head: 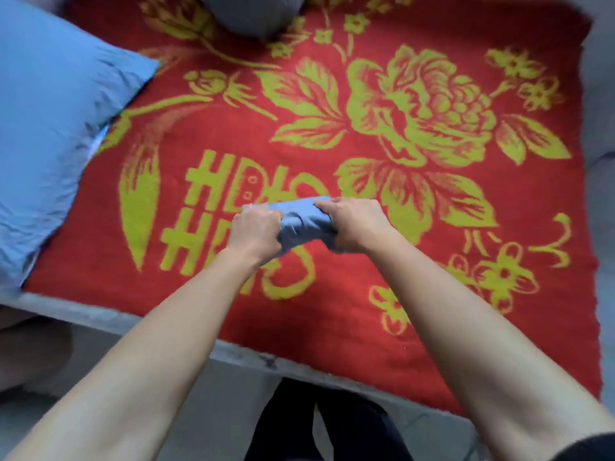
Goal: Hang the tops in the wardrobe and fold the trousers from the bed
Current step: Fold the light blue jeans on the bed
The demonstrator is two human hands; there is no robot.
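Note:
A small, tightly folded bundle of blue-grey cloth (301,221), seemingly trousers, lies on the red blanket with yellow flowers (332,327) that covers the bed. My left hand (254,229) grips the bundle's left end and my right hand (354,222) grips its right end, fingers curled over the top. Both forearms reach in from the bottom of the view. Part of the bundle is hidden under my hands.
A light blue pillow (50,128) lies at the left of the bed. A grey rounded cushion or garment (253,13) sits at the far edge. The bed's near edge (100,316) runs diagonally below my arms, with grey floor and my dark trouser legs (319,424) beneath.

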